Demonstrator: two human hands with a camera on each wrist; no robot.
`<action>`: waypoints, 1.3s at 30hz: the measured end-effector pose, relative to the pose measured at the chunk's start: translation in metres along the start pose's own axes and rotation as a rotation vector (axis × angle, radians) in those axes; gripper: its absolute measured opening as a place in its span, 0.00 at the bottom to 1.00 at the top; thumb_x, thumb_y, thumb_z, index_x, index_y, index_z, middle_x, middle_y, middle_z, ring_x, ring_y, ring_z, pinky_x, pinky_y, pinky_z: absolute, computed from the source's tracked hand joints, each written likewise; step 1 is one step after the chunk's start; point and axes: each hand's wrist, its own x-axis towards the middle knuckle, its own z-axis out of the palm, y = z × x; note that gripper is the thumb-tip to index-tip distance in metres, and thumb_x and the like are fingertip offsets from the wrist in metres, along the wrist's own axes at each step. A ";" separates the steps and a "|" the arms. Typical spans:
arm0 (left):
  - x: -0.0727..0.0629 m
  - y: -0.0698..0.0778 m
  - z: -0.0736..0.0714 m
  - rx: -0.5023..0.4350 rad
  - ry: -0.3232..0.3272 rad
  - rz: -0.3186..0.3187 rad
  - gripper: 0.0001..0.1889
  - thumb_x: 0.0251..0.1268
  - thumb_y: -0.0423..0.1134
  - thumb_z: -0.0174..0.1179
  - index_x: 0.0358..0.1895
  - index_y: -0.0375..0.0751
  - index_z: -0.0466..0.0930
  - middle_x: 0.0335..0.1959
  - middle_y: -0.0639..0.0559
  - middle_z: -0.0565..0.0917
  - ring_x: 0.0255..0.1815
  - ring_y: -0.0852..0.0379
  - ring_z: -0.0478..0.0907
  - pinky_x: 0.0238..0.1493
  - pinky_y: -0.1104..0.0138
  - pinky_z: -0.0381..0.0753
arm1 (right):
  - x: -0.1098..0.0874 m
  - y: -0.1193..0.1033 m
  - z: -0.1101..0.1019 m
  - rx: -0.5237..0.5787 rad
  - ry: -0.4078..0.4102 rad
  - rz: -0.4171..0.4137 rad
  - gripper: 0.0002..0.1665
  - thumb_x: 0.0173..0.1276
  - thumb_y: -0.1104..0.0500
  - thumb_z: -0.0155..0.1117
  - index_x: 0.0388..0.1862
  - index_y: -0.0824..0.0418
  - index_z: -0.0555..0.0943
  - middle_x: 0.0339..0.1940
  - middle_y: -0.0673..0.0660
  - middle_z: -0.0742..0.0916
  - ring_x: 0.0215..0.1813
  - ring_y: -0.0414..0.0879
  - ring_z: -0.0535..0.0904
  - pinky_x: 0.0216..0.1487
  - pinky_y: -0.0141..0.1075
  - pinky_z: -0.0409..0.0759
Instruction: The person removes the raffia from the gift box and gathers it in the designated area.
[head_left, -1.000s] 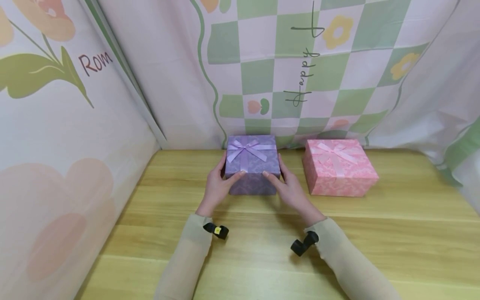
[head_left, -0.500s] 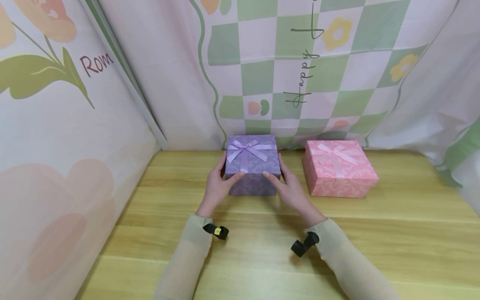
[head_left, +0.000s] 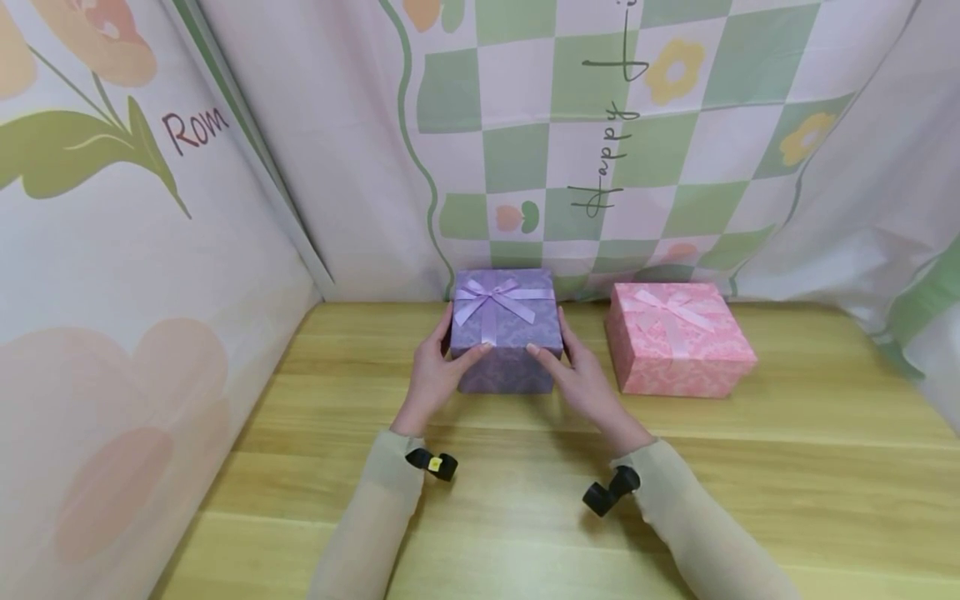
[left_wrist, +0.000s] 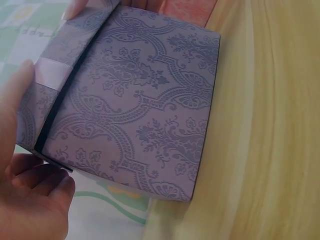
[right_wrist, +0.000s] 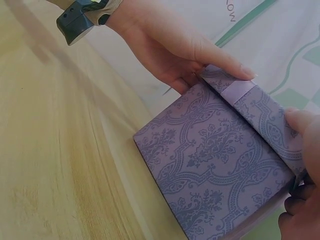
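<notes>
A purple patterned gift box point(head_left: 506, 372) stands near the back of the table, its lid point(head_left: 536, 329) topped by a lilac ribbon bow point(head_left: 495, 300). My left hand point(head_left: 433, 373) grips the lid's left side, thumb on its front face. On the right side, my right hand point(head_left: 587, 382) holds the lid the same way. The left wrist view shows a dark gap between the lid's lower edge and the box wall point(left_wrist: 135, 105). Most of the fingers behind the thumbs are hidden in the head view. The box's inside cannot be seen.
To the right stands a pink gift box point(head_left: 678, 375) with a pink bow on top. Both boxes rest on a wood-grain table point(head_left: 510, 517). A patterned curtain point(head_left: 517, 158) hangs behind, and a printed cloth wall point(head_left: 172, 275) borders the left.
The head view has shifted very slightly. Against the box body the purple lid looks a touch higher, while both hands keep their hold on it.
</notes>
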 end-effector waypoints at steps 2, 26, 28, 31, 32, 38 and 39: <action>0.002 -0.008 0.001 -0.006 0.003 0.006 0.48 0.62 0.38 0.74 0.80 0.35 0.53 0.79 0.41 0.58 0.77 0.46 0.58 0.73 0.60 0.61 | 0.000 0.000 0.000 0.004 -0.001 -0.002 0.53 0.75 0.35 0.60 0.85 0.49 0.43 0.82 0.58 0.56 0.80 0.55 0.52 0.77 0.52 0.53; 0.001 0.004 -0.004 -0.027 0.033 0.069 0.48 0.60 0.44 0.76 0.81 0.42 0.57 0.78 0.48 0.61 0.76 0.50 0.61 0.72 0.64 0.63 | -0.003 -0.009 -0.008 0.016 0.021 -0.088 0.51 0.76 0.41 0.62 0.85 0.50 0.46 0.82 0.55 0.58 0.79 0.52 0.54 0.77 0.51 0.56; 0.001 0.006 -0.005 -0.030 0.039 0.071 0.48 0.60 0.44 0.76 0.81 0.43 0.57 0.78 0.48 0.61 0.76 0.50 0.61 0.72 0.64 0.63 | -0.002 -0.010 -0.010 0.033 0.022 -0.105 0.51 0.75 0.43 0.64 0.85 0.51 0.47 0.82 0.54 0.57 0.79 0.51 0.54 0.77 0.50 0.56; 0.001 0.008 -0.005 -0.031 0.043 0.075 0.49 0.60 0.44 0.76 0.81 0.42 0.57 0.78 0.49 0.62 0.76 0.49 0.61 0.72 0.64 0.63 | -0.002 -0.012 -0.012 0.056 0.030 -0.124 0.50 0.74 0.45 0.66 0.84 0.52 0.49 0.82 0.54 0.58 0.79 0.49 0.54 0.77 0.49 0.56; 0.000 0.009 -0.005 -0.027 0.041 0.074 0.49 0.60 0.44 0.76 0.81 0.42 0.57 0.78 0.49 0.61 0.76 0.50 0.61 0.72 0.64 0.63 | -0.002 -0.012 -0.012 0.062 0.033 -0.127 0.50 0.74 0.45 0.66 0.84 0.52 0.50 0.82 0.54 0.59 0.79 0.50 0.54 0.77 0.49 0.56; -0.001 0.011 -0.008 -0.006 0.018 0.069 0.49 0.61 0.47 0.75 0.81 0.47 0.56 0.79 0.50 0.61 0.76 0.52 0.60 0.74 0.61 0.61 | -0.004 -0.015 -0.016 0.094 0.053 -0.120 0.46 0.74 0.48 0.68 0.83 0.51 0.56 0.81 0.54 0.62 0.79 0.51 0.55 0.77 0.47 0.57; -0.001 0.012 -0.008 -0.002 0.015 0.066 0.49 0.60 0.47 0.75 0.81 0.48 0.56 0.79 0.50 0.61 0.77 0.53 0.59 0.74 0.61 0.60 | -0.004 -0.016 -0.017 0.099 0.055 -0.121 0.45 0.74 0.49 0.67 0.83 0.51 0.57 0.81 0.53 0.62 0.79 0.51 0.55 0.76 0.47 0.57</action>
